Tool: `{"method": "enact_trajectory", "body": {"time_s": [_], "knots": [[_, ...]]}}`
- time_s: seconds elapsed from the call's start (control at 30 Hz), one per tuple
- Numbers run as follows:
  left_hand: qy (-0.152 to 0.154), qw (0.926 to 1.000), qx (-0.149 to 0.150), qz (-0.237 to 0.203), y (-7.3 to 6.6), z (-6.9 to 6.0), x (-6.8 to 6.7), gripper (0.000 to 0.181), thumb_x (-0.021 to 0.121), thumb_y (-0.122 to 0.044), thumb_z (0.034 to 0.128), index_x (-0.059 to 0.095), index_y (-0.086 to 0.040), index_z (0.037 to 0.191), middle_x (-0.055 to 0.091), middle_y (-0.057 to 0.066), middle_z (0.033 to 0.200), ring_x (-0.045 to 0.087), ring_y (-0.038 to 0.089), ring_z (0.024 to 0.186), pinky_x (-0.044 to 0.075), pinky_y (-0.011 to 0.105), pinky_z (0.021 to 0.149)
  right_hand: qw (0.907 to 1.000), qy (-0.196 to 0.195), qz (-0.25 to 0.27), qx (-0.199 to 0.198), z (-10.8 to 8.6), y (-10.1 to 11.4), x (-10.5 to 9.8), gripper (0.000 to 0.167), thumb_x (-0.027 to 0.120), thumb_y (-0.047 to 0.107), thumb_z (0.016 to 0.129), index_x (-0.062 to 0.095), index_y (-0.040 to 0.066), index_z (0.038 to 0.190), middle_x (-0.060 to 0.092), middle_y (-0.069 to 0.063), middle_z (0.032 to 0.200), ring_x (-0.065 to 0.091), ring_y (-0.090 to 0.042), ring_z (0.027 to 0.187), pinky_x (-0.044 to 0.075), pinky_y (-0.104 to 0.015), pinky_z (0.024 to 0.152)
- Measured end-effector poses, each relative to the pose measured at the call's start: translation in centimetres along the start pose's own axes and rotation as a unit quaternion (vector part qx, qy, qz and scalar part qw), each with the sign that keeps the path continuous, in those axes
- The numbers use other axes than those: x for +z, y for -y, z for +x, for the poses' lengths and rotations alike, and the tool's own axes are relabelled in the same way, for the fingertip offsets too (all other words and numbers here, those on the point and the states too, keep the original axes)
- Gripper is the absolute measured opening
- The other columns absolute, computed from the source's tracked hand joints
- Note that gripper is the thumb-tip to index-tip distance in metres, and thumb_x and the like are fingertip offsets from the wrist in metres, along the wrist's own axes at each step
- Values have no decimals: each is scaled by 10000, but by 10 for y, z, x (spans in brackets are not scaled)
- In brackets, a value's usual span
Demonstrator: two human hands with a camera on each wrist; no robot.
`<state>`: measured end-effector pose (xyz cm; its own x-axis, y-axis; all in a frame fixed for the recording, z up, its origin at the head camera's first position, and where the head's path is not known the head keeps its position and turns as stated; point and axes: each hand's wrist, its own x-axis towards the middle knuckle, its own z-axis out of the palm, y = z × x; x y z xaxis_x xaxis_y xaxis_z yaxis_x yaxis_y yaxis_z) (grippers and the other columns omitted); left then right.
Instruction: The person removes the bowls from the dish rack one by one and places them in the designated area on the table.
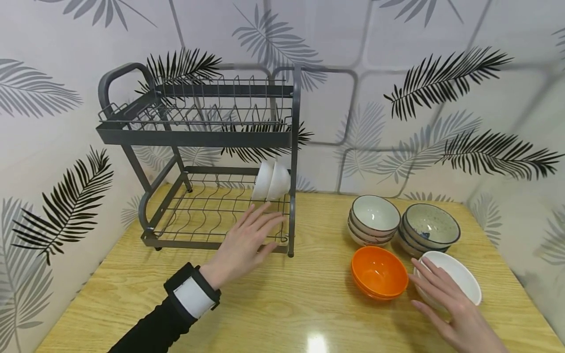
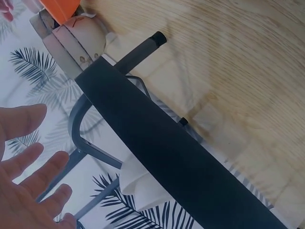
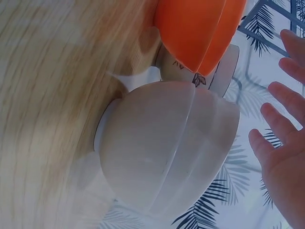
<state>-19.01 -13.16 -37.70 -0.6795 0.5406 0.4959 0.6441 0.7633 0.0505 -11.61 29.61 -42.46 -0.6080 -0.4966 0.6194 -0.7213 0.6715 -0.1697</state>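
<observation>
Two white bowls [image 1: 279,181] stand on edge in the lower tier of a dark grey dish rack [image 1: 207,139]. Just in front of them, my left hand [image 1: 247,240] is over the rack's front bar, fingers extended and nothing in them. In the left wrist view, that hand [image 2: 28,176] is apart from the bar [image 2: 157,138]. Over at the right, my right hand [image 1: 454,309] hovers by a stack of white bowls [image 1: 463,277], partly covering it. The right wrist view has a gap between its spread fingers [image 3: 281,124] and the white bowls [image 3: 147,143].
Nested orange bowls [image 1: 379,272] sit left of the white stack. Behind them are a stack of dark-rimmed white bowls [image 1: 375,213] and a stack of speckled greenish bowls [image 1: 432,225]. The wooden table [image 1: 309,294] meets a leaf-patterned wall [image 1: 375,98].
</observation>
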Motion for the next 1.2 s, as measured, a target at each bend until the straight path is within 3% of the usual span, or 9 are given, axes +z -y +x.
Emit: {"method": "enact_trajectory", "body": {"time_s": [0.83, 1.2], "knots": [[108, 9937, -973, -549, 24, 0, -5, 550, 696, -208, 945, 510, -93, 1449, 523, 123, 1516, 353, 355, 1503, 183, 546, 1274, 9989, -85, 428, -167, 12, 10, 6, 571, 476, 495, 1024, 654, 41, 1321, 454, -49, 1581, 274, -120, 1548, 158, -192, 1275], [100, 9902, -1198, -705, 33, -1, -2, 563, 714, -217, 935, 511, -94, 1445, 509, 178, 1518, 349, 376, 1501, 172, 544, 1279, 9972, -292, 565, -395, 18, 13, 10, 533, 506, 463, 1023, 670, 35, 1296, 503, -131, 1537, 290, -140, 1544, 185, -172, 1262]]}}
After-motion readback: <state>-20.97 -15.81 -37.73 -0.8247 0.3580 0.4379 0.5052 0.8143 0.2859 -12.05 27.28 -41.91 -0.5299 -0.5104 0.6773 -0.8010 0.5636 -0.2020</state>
